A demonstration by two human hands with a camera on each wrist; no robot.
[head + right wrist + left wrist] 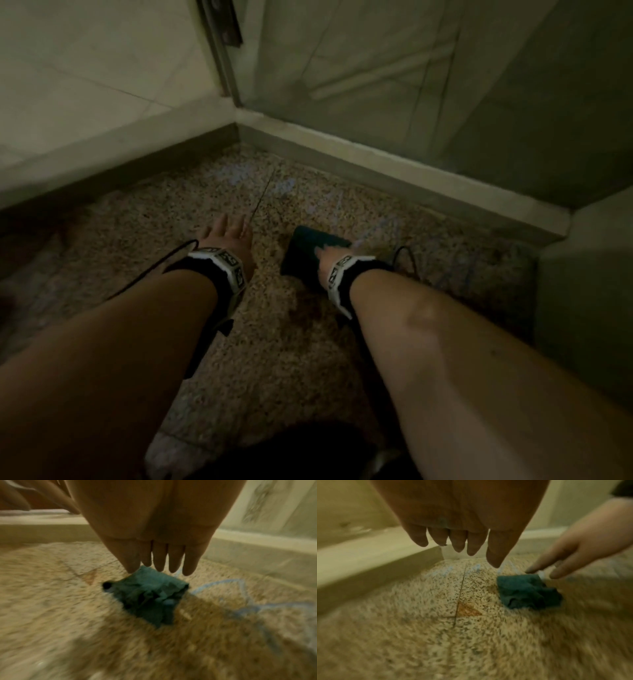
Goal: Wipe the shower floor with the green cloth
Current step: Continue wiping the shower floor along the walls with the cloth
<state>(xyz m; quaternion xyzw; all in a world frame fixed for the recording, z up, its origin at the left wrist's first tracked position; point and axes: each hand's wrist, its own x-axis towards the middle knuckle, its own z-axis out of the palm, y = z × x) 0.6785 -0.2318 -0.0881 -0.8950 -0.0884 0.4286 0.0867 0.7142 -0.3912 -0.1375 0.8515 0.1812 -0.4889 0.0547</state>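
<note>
Forearms, both bare and wearing wrist bands, are filling the lower part of the head view. Right hand (154, 545), upper centre of the right wrist view, is reaching down with fingers straight and close together, gripping nothing; whether the tips are touching the cloth or hanging just above it cannot be told through the blur. Green cloth (150, 596) is lying crumpled on the shower floor (294, 342), at mid-frame in the head view, just right of centre. Left hand (462, 524), top centre of the left wrist view, is hovering over the floor with fingers loosely spread, holding nothing, apart from the cloth. Blue scribbled marks (240, 592) are showing at the right of the right wrist view, beside the cloth; an orange patch (467, 609) is showing at centre of the left wrist view. Judgement: the step in hand is getting the cloth under the palm; flattening it first and pressing evenly, then working overlapping strokes across the blue marks toward the raised curb (376, 164), would be serving best.
</note>
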